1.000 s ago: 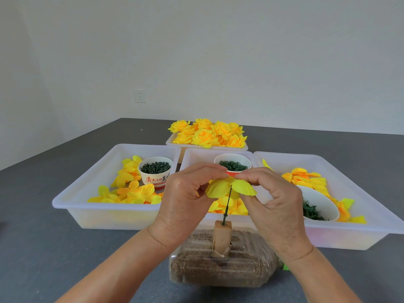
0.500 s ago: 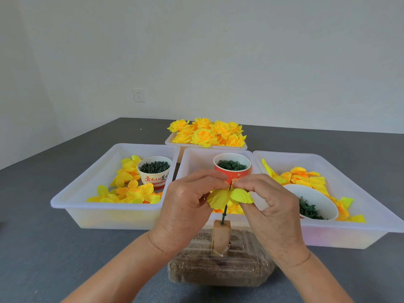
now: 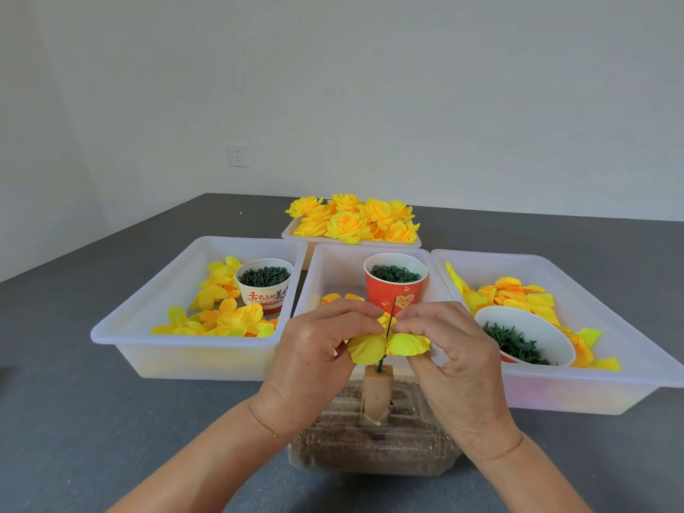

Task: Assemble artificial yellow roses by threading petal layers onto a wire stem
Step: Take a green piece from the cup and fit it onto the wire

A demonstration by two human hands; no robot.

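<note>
Petal layer (image 3: 388,348) sat skewered on the upright wire stem (image 3: 389,327); left hand (image 3: 314,361) and right hand (image 3: 455,361) pinched it either side, wire poking up between fingertips.

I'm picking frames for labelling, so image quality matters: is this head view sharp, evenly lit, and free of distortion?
Head view: light is soft and even, with no harsh glare. The left hand, right hand and petal layer look reasonably sharp; the wire stem is thin but readable. Wide-angle distortion bows the table edges and splays the outer trays; the right tray shows this.
</note>
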